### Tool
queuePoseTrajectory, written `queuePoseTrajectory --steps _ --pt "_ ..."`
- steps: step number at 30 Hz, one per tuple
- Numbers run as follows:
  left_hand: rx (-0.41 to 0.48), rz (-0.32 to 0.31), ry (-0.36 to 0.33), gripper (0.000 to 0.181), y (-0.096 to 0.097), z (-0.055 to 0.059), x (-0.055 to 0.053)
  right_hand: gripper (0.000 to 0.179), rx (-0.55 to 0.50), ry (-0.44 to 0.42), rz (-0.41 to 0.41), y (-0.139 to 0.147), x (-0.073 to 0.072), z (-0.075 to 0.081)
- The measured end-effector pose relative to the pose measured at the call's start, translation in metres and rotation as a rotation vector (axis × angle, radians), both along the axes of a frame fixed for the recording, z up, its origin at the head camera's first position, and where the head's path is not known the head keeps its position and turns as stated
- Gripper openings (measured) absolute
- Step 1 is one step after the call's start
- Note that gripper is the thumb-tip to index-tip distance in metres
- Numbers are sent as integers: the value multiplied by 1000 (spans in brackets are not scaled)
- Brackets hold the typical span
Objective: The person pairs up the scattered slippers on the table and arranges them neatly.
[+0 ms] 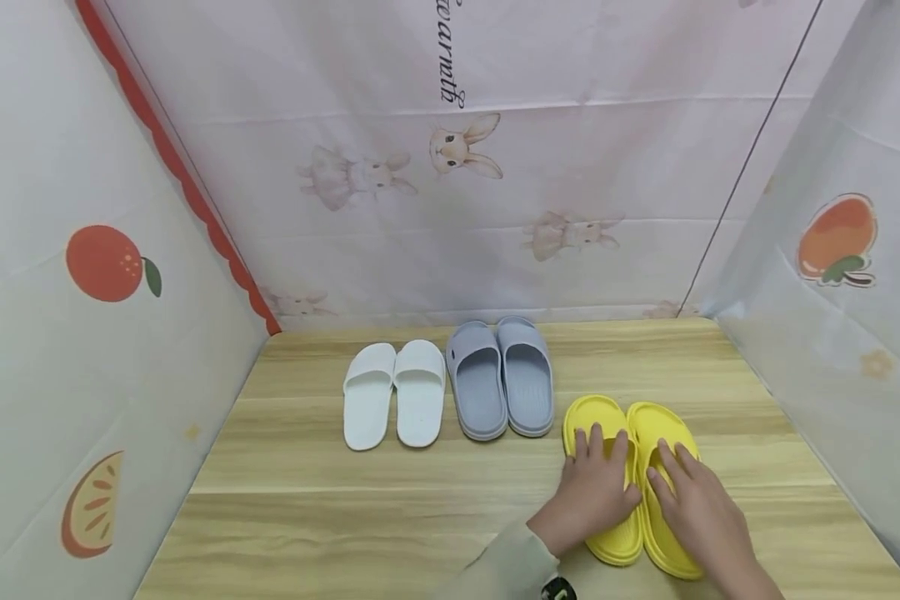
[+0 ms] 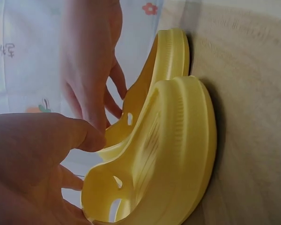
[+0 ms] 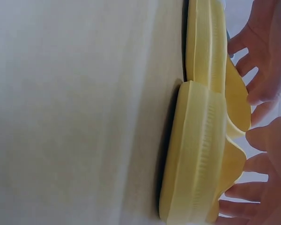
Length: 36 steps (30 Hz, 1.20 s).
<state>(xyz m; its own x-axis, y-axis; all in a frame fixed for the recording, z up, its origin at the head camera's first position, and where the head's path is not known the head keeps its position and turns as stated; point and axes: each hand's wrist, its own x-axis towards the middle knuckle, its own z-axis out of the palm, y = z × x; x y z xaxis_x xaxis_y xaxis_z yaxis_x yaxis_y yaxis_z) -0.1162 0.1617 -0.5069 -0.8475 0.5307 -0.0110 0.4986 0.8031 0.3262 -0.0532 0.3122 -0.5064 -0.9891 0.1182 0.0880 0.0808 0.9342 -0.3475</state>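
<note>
A pair of yellow slippers lies side by side on the wooden surface at the right front, toes pointing away from me. Over the upper of the left yellow slipper [image 1: 596,408] spreads my left hand [image 1: 596,487], its fingertips on the strap. My right hand [image 1: 708,512] lies over the right yellow slipper [image 1: 654,418], fingertips at the strap's opening edge. In the right wrist view, the fingers of my right hand [image 3: 274,166] extend loosely to the slipper's upper. Both soles rest flat in the left wrist view, where the near slipper [image 2: 178,140] shows its heel end.
To the left stand a grey pair of slippers [image 1: 528,387] near the back wall and a white pair [image 1: 420,412] beside it. The wood-grain board [image 1: 330,508] is bounded by a rabbit-print back cloth [image 1: 390,275] and fruit-print side cloths [image 1: 37,358].
</note>
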Motion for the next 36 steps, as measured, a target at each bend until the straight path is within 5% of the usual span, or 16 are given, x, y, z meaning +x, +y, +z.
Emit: queuePoseTrajectory --steps 8,24,36 --pt "-17 4 24 74 15 -7 -12 53 33 141 19 13 -15 -9" --pt "-19 46 -55 77 37 -9 -47 60 17 79 50 32 -52 -9" --pt "-87 40 -26 77 48 -3 -71 62 -1 102 33 40 -79 -12"
